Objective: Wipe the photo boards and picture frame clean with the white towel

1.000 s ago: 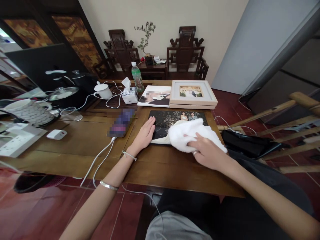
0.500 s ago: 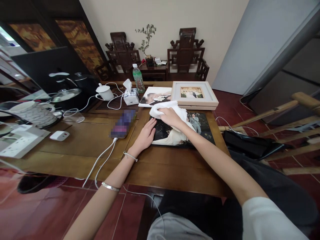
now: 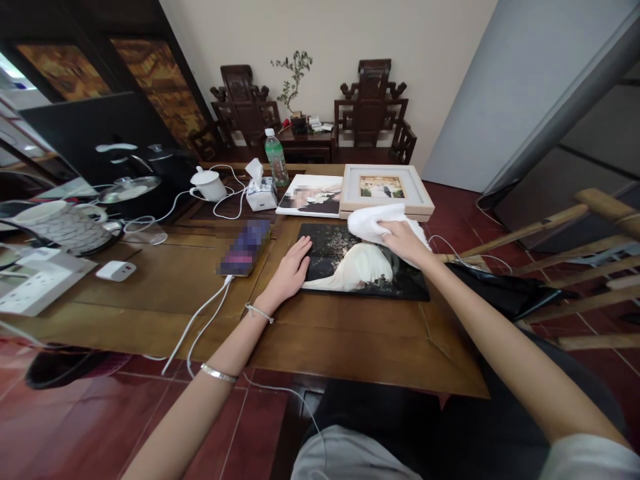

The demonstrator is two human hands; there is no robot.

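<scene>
A dark wedding photo panel (image 3: 330, 257) lies flat on the wooden table (image 3: 320, 333), a white dress showing across its middle. My right hand (image 3: 404, 241) is closed on a white cloth (image 3: 373, 222), which lies over the panel's upper right part and hides it. With its fingers stretched out, my left hand (image 3: 294, 270) rests flat at the panel's left edge. Behind the panel are a light wooden picture frame (image 3: 423, 197) and a white-edged photo print (image 3: 310, 197), the frame overlapping the print's right side.
Left of the panel lies a phone (image 3: 245, 250) with a white cable. Farther back stand a tissue box (image 3: 261, 195), a green-labelled bottle (image 3: 277, 159) and a lidded white cup (image 3: 209, 185). A power strip (image 3: 40, 283), a charger (image 3: 115, 270) and a patterned kettle (image 3: 60, 227) are at the left.
My right hand has moved the cloth rightward across the panel, from its upper left to its upper right. More of the dress and the panel's left side now show. My left hand stays put.
</scene>
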